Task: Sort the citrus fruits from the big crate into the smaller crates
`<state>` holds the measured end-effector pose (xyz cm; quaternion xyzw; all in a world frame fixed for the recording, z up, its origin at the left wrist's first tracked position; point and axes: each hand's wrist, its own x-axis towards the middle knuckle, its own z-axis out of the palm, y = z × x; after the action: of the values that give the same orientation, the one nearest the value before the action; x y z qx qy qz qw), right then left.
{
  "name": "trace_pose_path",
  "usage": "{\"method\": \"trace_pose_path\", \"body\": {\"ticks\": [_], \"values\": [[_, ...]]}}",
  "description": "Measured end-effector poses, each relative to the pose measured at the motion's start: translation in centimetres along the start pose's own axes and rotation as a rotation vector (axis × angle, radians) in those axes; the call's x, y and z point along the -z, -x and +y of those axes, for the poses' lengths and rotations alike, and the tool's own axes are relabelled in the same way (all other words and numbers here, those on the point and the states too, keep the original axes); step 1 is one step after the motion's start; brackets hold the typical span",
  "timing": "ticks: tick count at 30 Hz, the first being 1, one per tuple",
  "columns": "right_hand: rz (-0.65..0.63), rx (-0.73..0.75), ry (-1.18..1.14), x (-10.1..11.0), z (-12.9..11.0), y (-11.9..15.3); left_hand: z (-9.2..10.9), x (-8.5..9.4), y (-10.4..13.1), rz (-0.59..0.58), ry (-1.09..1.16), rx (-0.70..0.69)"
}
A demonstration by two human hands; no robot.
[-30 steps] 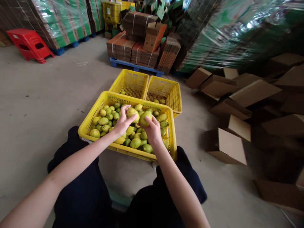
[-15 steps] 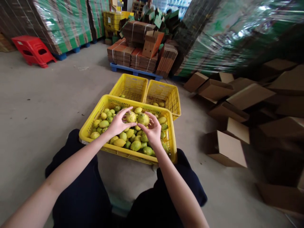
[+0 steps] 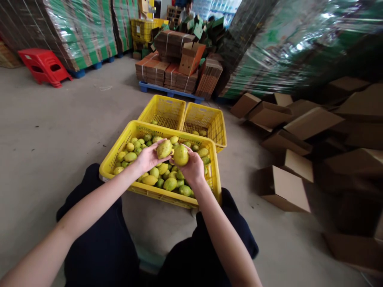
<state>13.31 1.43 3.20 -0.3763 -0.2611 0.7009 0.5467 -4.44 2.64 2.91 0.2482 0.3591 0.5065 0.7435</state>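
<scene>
Over a yellow crate [image 3: 112, 153] full of lemons, each of my hands holds one fruit. My left hand [image 3: 149, 157] is curled round a yellow-green lemon [image 3: 164, 149], palm turned partly up. In my right hand [image 3: 193, 167] sits a rounder yellow-green lemon [image 3: 181, 155], gripped from the right side. The two held lemons are side by side, a small gap between them. Beneath them lie several yellow and green lemons [image 3: 170, 184], some hidden by my hands.
Two more yellow crates [image 3: 163, 104] stand behind, with a few lemons [image 3: 202, 132] at the bottom. Cardboard boxes [image 3: 291, 189] lie on the floor at the right. A red stool [image 3: 44, 65] is at the far left. Flattened cartons [image 3: 152, 71] are stacked on a blue pallet [image 3: 170, 92]. A person [image 3: 187, 14] is in the background.
Both held lemons have been turned in my fingers and show other sides. My left palm has rolled upward, and my right fingers have shifted behind their lemon.
</scene>
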Motion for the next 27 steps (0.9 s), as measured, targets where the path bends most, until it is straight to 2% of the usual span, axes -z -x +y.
{"method": "trace_pose_path", "body": {"ticks": [3,6,7,9,10,12,14,16,17,20,21,22,24,25,27], "values": [[0.085,-0.021,0.009,0.4,-1.7,0.3,-2.0,-0.2,1.2,-0.055,-0.208,0.082],[0.195,0.075,0.04,1.3,-4.1,1.1,-6.6,0.4,4.9,-0.316,-0.504,0.291],[0.222,0.099,0.038,1.8,-4.9,1.4,-8.6,1.0,6.5,-0.501,-0.653,0.447],[0.251,0.104,0.01,2.9,-6.2,2.1,-12.5,2.9,9.7,-0.714,-0.812,0.648],[0.252,0.083,-0.012,3.6,-6.6,2.5,-14.1,4.0,10.9,-0.795,-0.854,0.759],[0.229,0.007,-0.057,4.8,-7.1,3.0,-15.9,6.1,11.9,-0.814,-0.891,0.89],[0.206,-0.079,-0.093,5.8,-7.2,3.3,-15.2,6.9,10.9,-0.757,-0.928,0.995],[0.205,-0.134,-0.112,6.4,-7.1,3.5,-11.7,5.8,7.9,-0.554,-0.866,0.95],[0.203,-0.145,-0.118,6.5,-7.0,3.6,-9.2,4.6,5.7,-0.428,-0.8,0.844],[0.176,-0.159,-0.122,6.6,-6.9,3.9,-1.0,0.1,-1.6,0.009,-0.646,0.303],[0.169,-0.161,-0.119,6.5,-6.8,4.0,1.2,-1.1,-3.9,0.116,-0.643,0.139],[0.168,-0.163,-0.114,6.4,-6.8,4.1,3.0,-1.9,-5.8,0.184,-0.65,0.053],[0.177,-0.158,-0.098,6.2,-6.8,4.3,4.4,-1.9,-8.1,0.279,-0.674,-0.051],[0.183,-0.154,-0.088,6.1,-6.7,4.4,4.0,-1.3,-8.4,0.324,-0.7,-0.071],[0.192,-0.141,-0.05,5.8,-6.2,4.4,1.7,1.1,-7.7,0.392,-0.777,-0.087]]}}
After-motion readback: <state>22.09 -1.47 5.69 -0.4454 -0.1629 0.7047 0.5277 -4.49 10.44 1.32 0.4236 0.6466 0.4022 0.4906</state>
